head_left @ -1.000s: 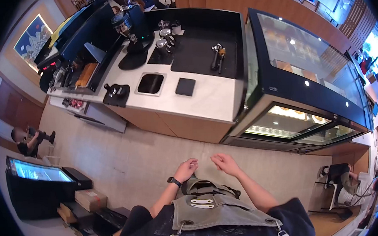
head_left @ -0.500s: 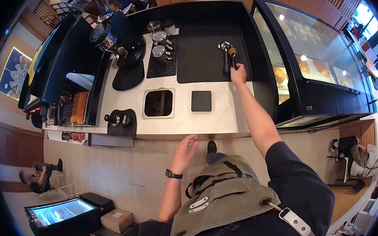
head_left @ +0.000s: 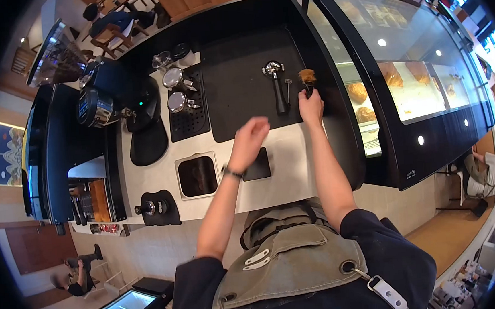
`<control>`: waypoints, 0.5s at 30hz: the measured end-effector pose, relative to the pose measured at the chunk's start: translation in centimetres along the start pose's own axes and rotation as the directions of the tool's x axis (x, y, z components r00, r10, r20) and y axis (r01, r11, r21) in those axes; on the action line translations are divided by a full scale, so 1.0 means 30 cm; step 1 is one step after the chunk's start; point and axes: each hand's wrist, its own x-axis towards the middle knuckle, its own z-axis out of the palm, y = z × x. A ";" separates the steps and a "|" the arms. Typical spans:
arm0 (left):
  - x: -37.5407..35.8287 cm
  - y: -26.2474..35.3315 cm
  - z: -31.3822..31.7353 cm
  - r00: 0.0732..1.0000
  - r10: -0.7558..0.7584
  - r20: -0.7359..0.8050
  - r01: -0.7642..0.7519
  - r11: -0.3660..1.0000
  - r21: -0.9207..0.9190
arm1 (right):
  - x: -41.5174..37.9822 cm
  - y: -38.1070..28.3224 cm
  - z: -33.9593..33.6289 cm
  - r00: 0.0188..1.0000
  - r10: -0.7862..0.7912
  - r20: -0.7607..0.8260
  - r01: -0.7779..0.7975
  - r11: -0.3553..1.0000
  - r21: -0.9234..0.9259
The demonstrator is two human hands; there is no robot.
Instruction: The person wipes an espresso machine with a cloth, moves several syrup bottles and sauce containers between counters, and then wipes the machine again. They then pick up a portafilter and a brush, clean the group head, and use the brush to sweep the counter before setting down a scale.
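Observation:
My right hand (head_left: pixel 311 105) is closed around the dark handle of a brush with tan bristles (head_left: pixel 307 75), held bristles-up by the mat's right edge. To its left a portafilter (head_left: pixel 279 89) lies on the black mat (head_left: pixel 236 80), its handle toward me. A thin metal tool (head_left: pixel 289 97) rests between the portafilter and my right hand. My left hand (head_left: pixel 250 140) hovers near the mat's front edge, above and beyond a dark square pad (head_left: pixel 258 165). It is smeared by motion, and nothing shows in it.
Two metal pitchers (head_left: pixel 176 102) stand on a drip tray (head_left: pixel 190 124) at left, beside a coffee grinder (head_left: pixel 103 101). A recessed bin (head_left: pixel 197 177) and a tamper (head_left: pixel 152 207) are near the counter's front. A glass pastry case (head_left: pixel 409 80) borders the right.
My left hand has risen from below the counter edge to above it. My right hand has moved away from the portafilter, with the brush now upright. My view has shifted closer to the counter.

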 end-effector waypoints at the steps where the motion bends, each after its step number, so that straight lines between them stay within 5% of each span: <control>1: 0.122 -0.038 0.026 0.999 0.031 -0.010 -0.030 0.998 0.053 | -0.008 0.005 -0.003 1.000 -0.007 0.022 0.008 1.000 -0.010; 6: 0.536 -0.147 0.166 0.981 -0.056 -0.184 0.114 0.940 0.321 | -0.038 -0.018 0.014 0.998 -0.028 0.061 0.029 0.999 -0.023; 9: 0.605 -0.138 0.197 0.977 -0.145 -0.156 0.200 0.878 0.436 | -0.023 -0.009 0.039 0.995 -0.002 0.103 0.007 0.998 -0.055; 15: 0.704 -0.232 0.216 0.983 -0.162 -0.090 0.185 0.898 0.400 | -0.028 -0.022 0.067 0.989 0.067 0.129 -0.038 0.977 -0.211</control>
